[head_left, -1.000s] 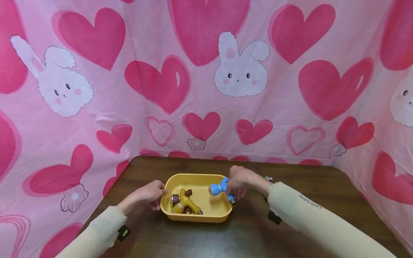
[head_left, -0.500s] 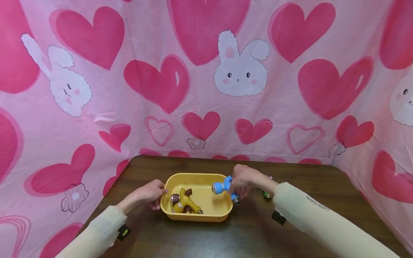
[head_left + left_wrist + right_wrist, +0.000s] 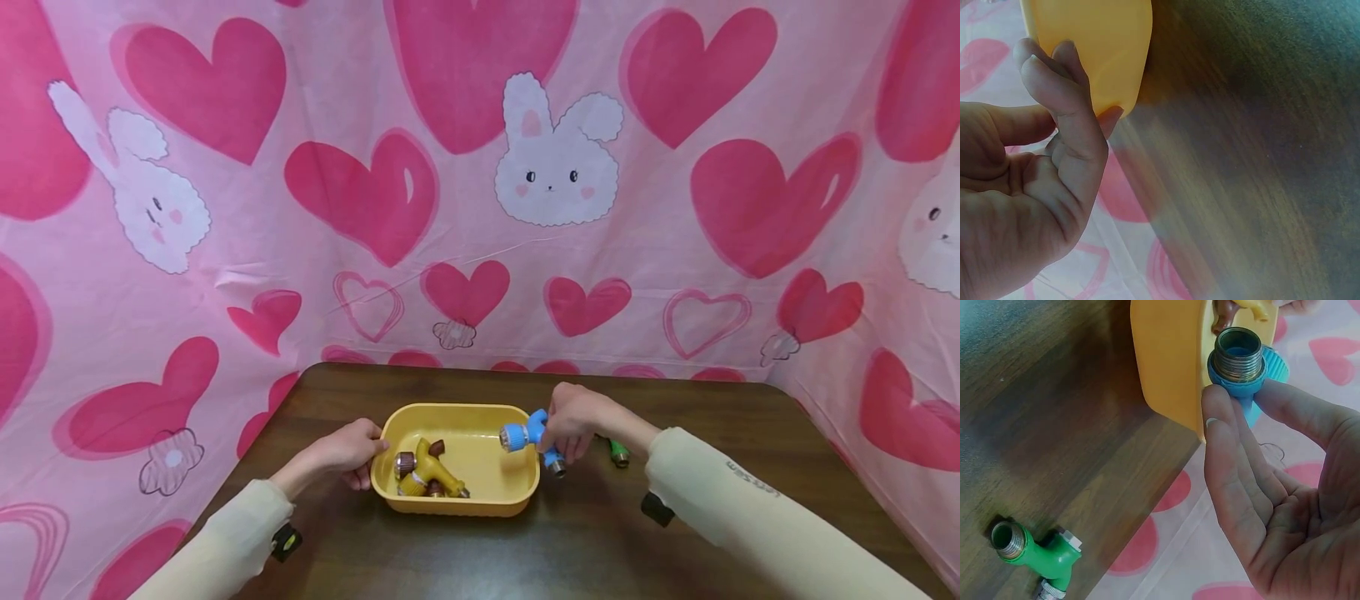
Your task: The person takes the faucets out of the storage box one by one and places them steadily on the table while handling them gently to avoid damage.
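Note:
My left hand (image 3: 347,452) pinches the left rim of a yellow plastic tub (image 3: 487,505), thumb over the edge and fingers against the outer wall. In the tub lie a mustard-yellow Y-shaped pipe fitting (image 3: 437,472) and a brown fitting (image 3: 405,463), partly hidden under it. A blue Y-shaped pipe fitting (image 3: 516,437) is pinched between the thumb and fingers of my right hand (image 3: 573,421), held at the tub's right rim. Its open threaded metal end (image 3: 1239,359) faces the right wrist camera, while its ribbed collar points left over the tub.
On the brown wooden table (image 3: 465,558), a green Y-shaped fitting (image 3: 1047,559) with a threaded metal end lies right of the tub, partly behind my right wrist in the head view. A pink heart-and-rabbit curtain (image 3: 465,233) stands around the table's back and sides.
My right hand has shifted a little to the right with the blue fitting, from over the tub to its right rim. The left hand and tub stay in place.

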Demonstrator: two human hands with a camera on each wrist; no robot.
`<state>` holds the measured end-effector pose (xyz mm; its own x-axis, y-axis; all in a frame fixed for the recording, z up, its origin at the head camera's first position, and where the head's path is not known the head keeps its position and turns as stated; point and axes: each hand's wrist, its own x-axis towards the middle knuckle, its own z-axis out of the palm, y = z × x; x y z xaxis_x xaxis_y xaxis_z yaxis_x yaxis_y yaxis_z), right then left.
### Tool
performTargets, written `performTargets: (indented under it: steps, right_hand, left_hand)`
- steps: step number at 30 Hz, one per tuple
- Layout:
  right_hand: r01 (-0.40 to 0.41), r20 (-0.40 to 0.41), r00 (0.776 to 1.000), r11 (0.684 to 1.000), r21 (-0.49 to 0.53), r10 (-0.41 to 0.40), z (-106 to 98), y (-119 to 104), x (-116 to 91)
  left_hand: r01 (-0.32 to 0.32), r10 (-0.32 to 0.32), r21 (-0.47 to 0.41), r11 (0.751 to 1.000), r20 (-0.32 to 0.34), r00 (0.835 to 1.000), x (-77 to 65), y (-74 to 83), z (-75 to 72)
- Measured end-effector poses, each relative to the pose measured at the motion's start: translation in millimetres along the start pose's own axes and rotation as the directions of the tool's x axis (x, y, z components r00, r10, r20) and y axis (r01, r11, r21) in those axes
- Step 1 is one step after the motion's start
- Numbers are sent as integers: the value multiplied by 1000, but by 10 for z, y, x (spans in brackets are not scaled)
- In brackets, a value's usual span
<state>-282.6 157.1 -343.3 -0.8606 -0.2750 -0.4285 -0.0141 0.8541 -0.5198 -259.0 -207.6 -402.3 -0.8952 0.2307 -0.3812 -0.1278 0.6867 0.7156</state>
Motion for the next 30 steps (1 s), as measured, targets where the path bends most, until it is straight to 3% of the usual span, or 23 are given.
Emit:
performTargets:
  steps: [30]
  right_hand:
    - [-4,-3,1000,999,39,4,-90,233,-106]
  left_hand:
    - [-4,4,7,1000,-3,1000,-20,13,10]
